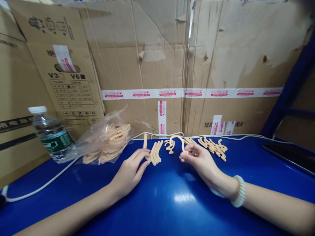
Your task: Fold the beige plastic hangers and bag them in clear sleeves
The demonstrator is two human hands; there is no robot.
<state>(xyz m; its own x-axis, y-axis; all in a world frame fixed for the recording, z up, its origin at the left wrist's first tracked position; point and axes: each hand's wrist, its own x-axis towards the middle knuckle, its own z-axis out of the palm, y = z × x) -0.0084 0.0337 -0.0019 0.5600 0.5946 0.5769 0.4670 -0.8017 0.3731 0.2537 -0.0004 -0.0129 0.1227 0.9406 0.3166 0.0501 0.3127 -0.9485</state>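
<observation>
My left hand [131, 170] rests on the blue table [172, 203], fingers pinched on a straight beige plastic strip [145, 141] that points away from me. My right hand [198, 160] is closed on a curved beige hook piece [177, 140], held just above the table. Between the hands lie a small row of curved beige strips [156, 152] and a few small hooks [169, 146]. A pile of beige hook pieces [214, 146] lies just beyond my right hand. A white bead bracelet [240, 195] circles my right wrist.
A clear plastic bag of beige pieces [108, 141] sits at the left, next to a water bottle [50, 134]. Cardboard boxes [157, 65] wall off the back. A white cable [36, 190] runs along the table. A dark tablet [290, 155] lies at the right.
</observation>
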